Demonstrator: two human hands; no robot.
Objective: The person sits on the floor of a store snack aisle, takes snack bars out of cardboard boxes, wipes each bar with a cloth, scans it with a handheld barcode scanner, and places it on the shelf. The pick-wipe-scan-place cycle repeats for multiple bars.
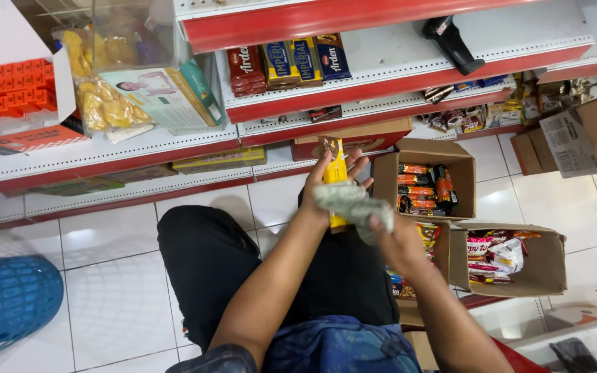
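My left hand (pixel 323 190) grips a long yellow snack box (pixel 334 166), held upright over my lap. My right hand (pixel 395 238) presses a crumpled grey-white cloth (pixel 354 202) against the box's lower half. Both hands sit above my black trousers, just left of an open cardboard carton (pixel 461 162) packed with orange and black snack packs.
Red-and-white shelves (pixel 381 62) rise ahead, bearing boxed biscuits (pixel 288 63), a black handheld device (pixel 450 41) and bagged yellow snacks (pixel 101 97). A second carton (pixel 547 266) of mixed snacks stands at right, more cartons (pixel 575 138) beyond. A blue mesh basket (pixel 8 300) sits on the white tiled floor at left.
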